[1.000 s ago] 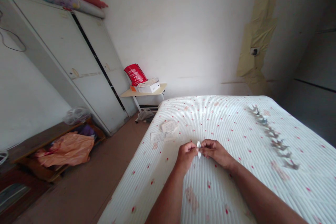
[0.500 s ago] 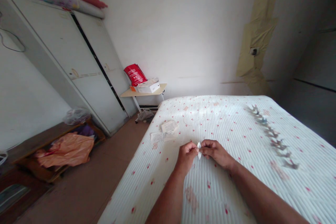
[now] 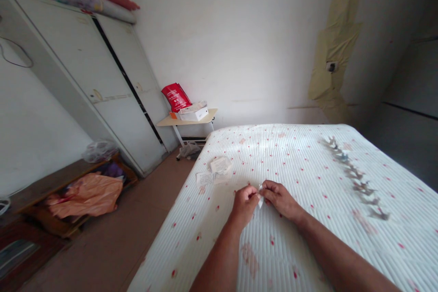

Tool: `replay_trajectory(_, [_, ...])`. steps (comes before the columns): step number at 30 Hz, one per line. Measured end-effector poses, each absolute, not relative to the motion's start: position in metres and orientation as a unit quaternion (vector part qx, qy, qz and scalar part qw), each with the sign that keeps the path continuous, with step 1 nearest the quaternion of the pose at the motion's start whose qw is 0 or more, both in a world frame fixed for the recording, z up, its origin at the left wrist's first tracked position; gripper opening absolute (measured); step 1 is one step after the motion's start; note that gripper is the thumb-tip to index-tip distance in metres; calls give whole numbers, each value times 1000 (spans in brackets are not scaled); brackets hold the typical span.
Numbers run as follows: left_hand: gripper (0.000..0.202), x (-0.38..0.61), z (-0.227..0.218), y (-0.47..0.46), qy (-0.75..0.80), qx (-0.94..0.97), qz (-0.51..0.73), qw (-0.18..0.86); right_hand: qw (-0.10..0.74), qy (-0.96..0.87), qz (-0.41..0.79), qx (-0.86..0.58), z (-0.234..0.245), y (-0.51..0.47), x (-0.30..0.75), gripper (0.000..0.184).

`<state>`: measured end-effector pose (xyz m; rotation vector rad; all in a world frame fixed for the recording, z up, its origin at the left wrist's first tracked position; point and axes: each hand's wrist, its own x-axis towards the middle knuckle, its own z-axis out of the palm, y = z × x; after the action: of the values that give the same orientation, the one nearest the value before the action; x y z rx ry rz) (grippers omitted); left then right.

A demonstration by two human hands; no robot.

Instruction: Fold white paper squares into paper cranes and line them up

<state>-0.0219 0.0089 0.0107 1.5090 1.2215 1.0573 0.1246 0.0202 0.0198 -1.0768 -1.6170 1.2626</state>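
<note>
I have the left hand [image 3: 244, 206] and right hand [image 3: 280, 200] closed in fingertip pinches on a small folded white paper [image 3: 260, 195], steadied from both sides above the quilted bedcover [image 3: 301, 255], with paper slips [image 3: 214, 174] lying just beyond.

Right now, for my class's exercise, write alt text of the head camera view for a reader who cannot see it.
A person's left hand and right hand pinch a small folded white paper above a white bedcover with red dots. Paper slips lie ahead, and a row of small dark shapes lies to the right.
</note>
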Motion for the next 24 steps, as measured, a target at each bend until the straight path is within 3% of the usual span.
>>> replay_trajectory(10, [15, -21, 7, 12, 493, 624, 422, 435, 432, -623, 490, -430, 13, 25, 125, 28])
replay_trajectory(17, [23, -23, 11, 13, 486, 538, 481, 494, 430, -611, 524, -408, 14, 25, 126, 29])
replay_trajectory(24, [25, -22, 15, 12, 476, 508, 522, 493, 464, -636, 432, -440, 4, 24, 119, 19])
